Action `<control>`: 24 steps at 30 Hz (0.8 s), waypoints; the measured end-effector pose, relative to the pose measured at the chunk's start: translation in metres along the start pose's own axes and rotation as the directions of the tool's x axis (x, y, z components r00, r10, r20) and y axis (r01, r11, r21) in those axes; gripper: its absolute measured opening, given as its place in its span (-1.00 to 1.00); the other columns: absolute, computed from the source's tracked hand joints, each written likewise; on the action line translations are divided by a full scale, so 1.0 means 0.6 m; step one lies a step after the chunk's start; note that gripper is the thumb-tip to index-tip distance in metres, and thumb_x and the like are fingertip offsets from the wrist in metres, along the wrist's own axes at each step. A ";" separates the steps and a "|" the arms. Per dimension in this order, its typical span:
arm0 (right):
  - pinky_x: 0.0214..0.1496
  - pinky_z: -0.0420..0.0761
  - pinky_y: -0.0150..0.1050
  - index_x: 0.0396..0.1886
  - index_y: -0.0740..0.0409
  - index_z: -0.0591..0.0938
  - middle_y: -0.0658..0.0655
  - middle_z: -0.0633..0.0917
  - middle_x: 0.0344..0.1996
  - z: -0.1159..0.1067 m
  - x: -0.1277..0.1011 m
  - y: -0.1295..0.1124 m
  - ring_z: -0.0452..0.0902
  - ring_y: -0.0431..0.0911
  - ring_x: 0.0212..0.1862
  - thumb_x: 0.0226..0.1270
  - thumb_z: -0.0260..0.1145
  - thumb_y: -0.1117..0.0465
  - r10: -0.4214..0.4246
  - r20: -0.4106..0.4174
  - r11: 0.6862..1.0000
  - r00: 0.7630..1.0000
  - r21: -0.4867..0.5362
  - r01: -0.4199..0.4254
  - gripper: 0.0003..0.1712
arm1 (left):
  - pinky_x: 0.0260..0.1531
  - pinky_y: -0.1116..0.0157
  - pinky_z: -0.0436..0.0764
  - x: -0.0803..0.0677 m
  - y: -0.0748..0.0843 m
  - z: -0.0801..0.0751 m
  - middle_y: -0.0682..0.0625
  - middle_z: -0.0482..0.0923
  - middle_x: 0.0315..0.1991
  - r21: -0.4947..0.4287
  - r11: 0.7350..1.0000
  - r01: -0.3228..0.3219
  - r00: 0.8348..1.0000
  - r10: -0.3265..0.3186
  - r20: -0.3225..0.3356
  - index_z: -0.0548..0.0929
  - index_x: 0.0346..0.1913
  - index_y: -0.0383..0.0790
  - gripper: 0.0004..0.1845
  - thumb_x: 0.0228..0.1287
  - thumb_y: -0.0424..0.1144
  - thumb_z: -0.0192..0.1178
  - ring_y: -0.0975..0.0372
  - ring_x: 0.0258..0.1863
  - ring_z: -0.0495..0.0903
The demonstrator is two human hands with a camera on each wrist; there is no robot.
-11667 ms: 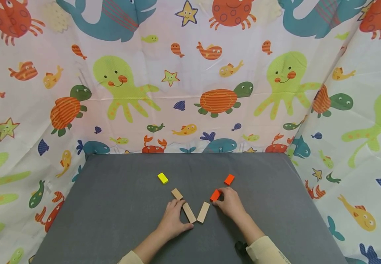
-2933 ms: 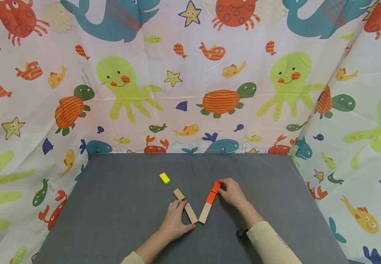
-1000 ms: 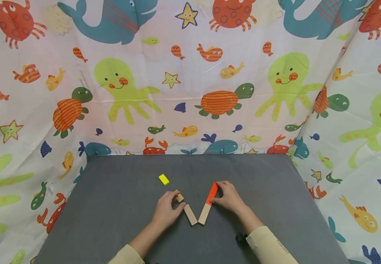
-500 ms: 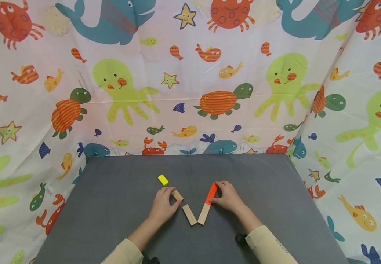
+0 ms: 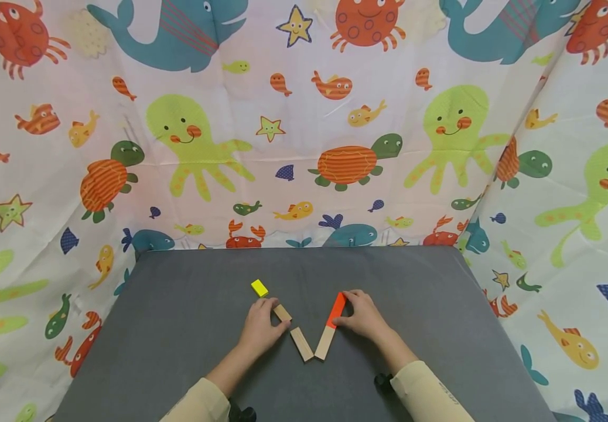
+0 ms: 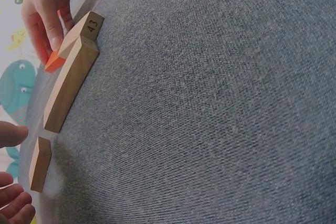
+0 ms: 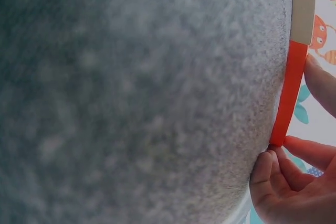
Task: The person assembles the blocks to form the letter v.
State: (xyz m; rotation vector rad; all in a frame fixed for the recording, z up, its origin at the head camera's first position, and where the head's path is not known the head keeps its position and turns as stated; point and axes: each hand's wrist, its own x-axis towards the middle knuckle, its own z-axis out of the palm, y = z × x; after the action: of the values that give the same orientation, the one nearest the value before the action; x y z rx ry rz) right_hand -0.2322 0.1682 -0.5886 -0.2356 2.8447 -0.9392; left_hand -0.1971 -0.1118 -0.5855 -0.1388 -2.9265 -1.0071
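Note:
In the head view, my left hand [image 5: 258, 327] is around a short plain wooden block [image 5: 283, 312], thumb at its near end and fingertips at its far end. My right hand [image 5: 365, 316] holds two orange blocks [image 5: 337, 309] set end to end as one strip; its thumb rests on their side and its fingers lie at the far end, as the right wrist view shows. A longer wooden block [image 5: 322, 343] continues that strip toward me. Another long wooden block [image 5: 302, 344] slants away to the left, their near ends meeting in a V. The short block sits slightly apart from it.
A yellow block [image 5: 259, 288] lies just beyond my left fingertips. All the blocks are on a grey cloth-covered table [image 5: 414, 281]. A curtain [image 5: 293, 193] printed with sea animals hangs behind the table and along both sides.
The right hand pushed the two orange blocks together and against the wooden block's end. The left hand moved from the long wooden block up to the short one. The last half second is nearly still.

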 end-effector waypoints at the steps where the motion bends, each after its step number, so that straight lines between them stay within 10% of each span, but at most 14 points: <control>1: 0.35 0.45 0.10 0.38 0.28 0.48 0.27 0.51 0.26 0.000 0.000 0.000 0.40 0.16 0.27 0.07 0.62 -0.01 -0.001 0.001 1.000 1.000 -0.002 0.001 -0.07 | 0.16 -0.04 0.54 0.001 0.000 0.001 -0.18 0.54 0.12 -0.004 1.000 0.001 1.000 -0.001 0.003 0.59 0.21 -0.30 -0.35 0.12 -0.05 0.51 -0.03 0.12 0.53; 24: 0.34 0.45 0.09 0.40 0.27 0.47 0.26 0.51 0.26 -0.002 -0.003 -0.002 0.39 0.16 0.28 0.08 0.62 -0.01 -0.001 0.002 1.000 1.000 0.008 0.001 -0.06 | 0.09 -0.06 0.55 0.011 -0.010 0.023 -0.23 0.53 0.09 0.027 0.999 0.042 0.999 -0.042 0.005 0.62 0.15 -0.33 -0.41 0.10 -0.12 0.52 -0.08 0.09 0.53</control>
State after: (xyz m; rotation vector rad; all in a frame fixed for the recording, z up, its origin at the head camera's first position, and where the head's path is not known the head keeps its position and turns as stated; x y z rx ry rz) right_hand -0.2306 0.1685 -0.5868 -0.2376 2.8388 -0.9499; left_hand -0.2041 -0.1075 -0.5998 -0.0792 -2.9582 -0.9742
